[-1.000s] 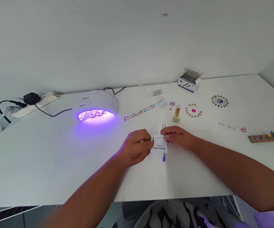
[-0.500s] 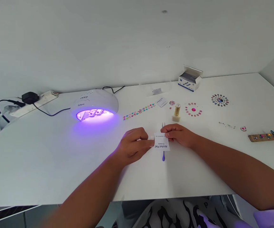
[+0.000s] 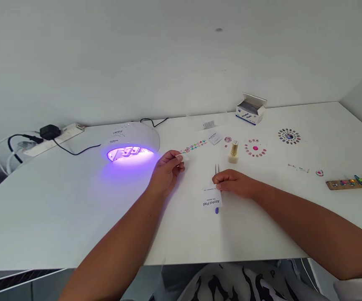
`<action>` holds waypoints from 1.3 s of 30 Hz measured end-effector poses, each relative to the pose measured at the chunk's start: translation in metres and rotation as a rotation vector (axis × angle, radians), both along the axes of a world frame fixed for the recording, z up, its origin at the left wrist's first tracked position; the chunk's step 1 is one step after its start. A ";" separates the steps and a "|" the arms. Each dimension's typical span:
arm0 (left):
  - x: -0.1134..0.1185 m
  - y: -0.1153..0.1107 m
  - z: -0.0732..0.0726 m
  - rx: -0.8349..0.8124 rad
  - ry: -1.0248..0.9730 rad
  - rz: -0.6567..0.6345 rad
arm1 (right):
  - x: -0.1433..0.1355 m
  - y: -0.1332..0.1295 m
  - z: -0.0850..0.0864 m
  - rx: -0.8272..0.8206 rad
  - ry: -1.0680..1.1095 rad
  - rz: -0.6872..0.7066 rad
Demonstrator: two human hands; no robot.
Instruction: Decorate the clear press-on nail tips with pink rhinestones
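Note:
Between the closed fingers of my right hand (image 3: 233, 183) is a white packet (image 3: 212, 197) printed "Alcohol Pad". Beneath it lies a thin tool (image 3: 217, 210) with a purple end toward me and two metal prongs beyond my hand. My left hand (image 3: 167, 170) pinches a small, pale, thin piece (image 3: 182, 157), whose exact form is hard to make out, by the near end of a strip of colourful gems (image 3: 195, 146). A gold-capped bottle (image 3: 234, 152) stands beyond my right hand.
A lit nail lamp (image 3: 133, 138) stands at the left, near a power strip (image 3: 55, 140) with cables. An open alcohol pad box (image 3: 250, 109), another packet (image 3: 215, 138), gem circles (image 3: 255, 148) and a brown strip of decorated nails (image 3: 352, 184) lie across the back and right.
My left hand has moved away from the packet, up and to the left, with the pale piece in its fingers. My right hand and the packet have shifted slightly toward me.

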State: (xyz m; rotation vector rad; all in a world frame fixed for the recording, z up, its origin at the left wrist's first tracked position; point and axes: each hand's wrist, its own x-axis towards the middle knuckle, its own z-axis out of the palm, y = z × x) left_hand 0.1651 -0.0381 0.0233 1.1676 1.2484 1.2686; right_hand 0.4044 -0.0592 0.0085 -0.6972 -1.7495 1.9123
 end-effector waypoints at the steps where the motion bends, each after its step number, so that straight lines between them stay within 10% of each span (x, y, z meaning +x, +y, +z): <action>1: 0.000 0.000 -0.002 0.006 0.023 -0.003 | 0.000 0.000 0.000 0.022 -0.020 0.012; 9: 0.004 -0.007 -0.005 0.207 0.338 -0.138 | 0.004 -0.019 0.023 0.308 -0.114 -0.035; 13: 0.011 -0.016 -0.002 0.338 0.503 -0.319 | 0.022 -0.020 0.058 0.580 0.018 -0.302; 17: 0.014 -0.020 -0.003 0.405 0.616 -0.405 | 0.040 0.015 0.104 0.549 -0.004 -0.748; 21: 0.012 -0.018 -0.005 0.458 0.683 -0.390 | 0.033 0.080 0.137 0.493 -0.436 -0.880; 31: 0.002 -0.009 -0.008 0.555 0.733 -0.328 | -0.025 0.188 0.115 0.500 -0.986 -0.719; 39: 0.006 -0.013 -0.006 0.568 0.721 -0.362 | -0.001 0.139 0.142 0.697 -0.819 -0.811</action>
